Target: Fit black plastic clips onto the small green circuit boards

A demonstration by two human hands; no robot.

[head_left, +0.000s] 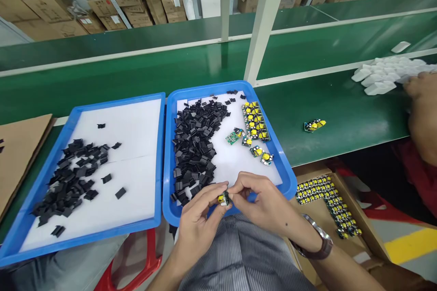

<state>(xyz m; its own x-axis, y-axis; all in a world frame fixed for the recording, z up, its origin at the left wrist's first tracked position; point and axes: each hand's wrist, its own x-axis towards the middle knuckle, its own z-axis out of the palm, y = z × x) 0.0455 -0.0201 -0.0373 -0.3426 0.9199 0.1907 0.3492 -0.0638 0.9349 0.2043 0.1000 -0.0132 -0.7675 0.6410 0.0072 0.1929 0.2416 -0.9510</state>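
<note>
Between my two hands, over the near edge of the right blue tray (290, 173), is a small circuit board (223, 198) with a yellow part on it. My left hand (201, 216) pinches it from the left. From the other side, the thumb and fingers of my right hand (256, 195) close on its right end; a black piece seems to lie against the board there, partly hidden by my fingers. Black folded plastic pieces (196, 141) are heaped along the tray's left side. Circuit boards with yellow parts (255, 120) stand in rows at its right, with several loose ones below.
Left of it lies a second blue tray (159, 159) with more black pieces (73, 177). A cardboard box (317, 223) at lower right holds rows of boards. One board (314, 125) sits on the green bench; a co-worker's hand (421, 84) touches white casings (378, 75). A post (268, 13) rises behind.
</note>
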